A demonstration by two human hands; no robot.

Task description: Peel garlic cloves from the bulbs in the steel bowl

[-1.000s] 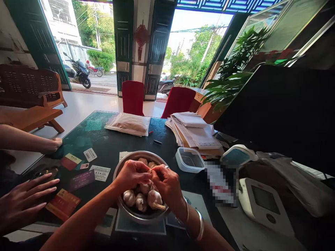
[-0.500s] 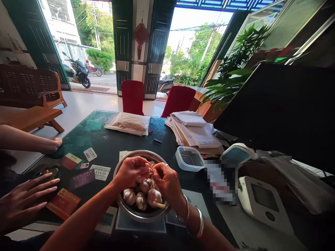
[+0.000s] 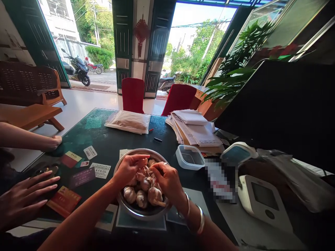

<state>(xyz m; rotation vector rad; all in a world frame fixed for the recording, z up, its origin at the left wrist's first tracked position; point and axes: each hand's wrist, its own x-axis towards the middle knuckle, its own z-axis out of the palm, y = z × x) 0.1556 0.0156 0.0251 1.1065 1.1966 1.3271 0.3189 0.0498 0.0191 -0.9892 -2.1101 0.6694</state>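
A round steel bowl (image 3: pixel 123 211) on the dark glass-topped table holds several whole garlic bulbs (image 3: pixel 141 199) with pale, purplish skins, and loose pieces among them. Over its far left part, my left hand (image 3: pixel 131 169) is curled around a piece of garlic (image 3: pixel 142 170), its index finger stretched along the top. Facing it, my right hand (image 3: pixel 166 177) pinches at the garlic with thumb and fingertips. The fingers partly cover the piece, so its exact shape is hidden. A ring and bangles (image 3: pixel 201 219) are on my right hand and wrist.
Another person's hand (image 3: pixel 28 197) rests at left beside several cards (image 3: pixel 82 177). A clear plastic box (image 3: pixel 190 158), papers (image 3: pixel 195 130) and a blood pressure monitor (image 3: pixel 265 202) stand right of the bowl. A filled plastic bag (image 3: pixel 128 122) lies at the back.
My hands have moved slightly apart over the bowl. The left index finger has straightened, and the right fingertips sit a little lower. The other person's hands stay in place.
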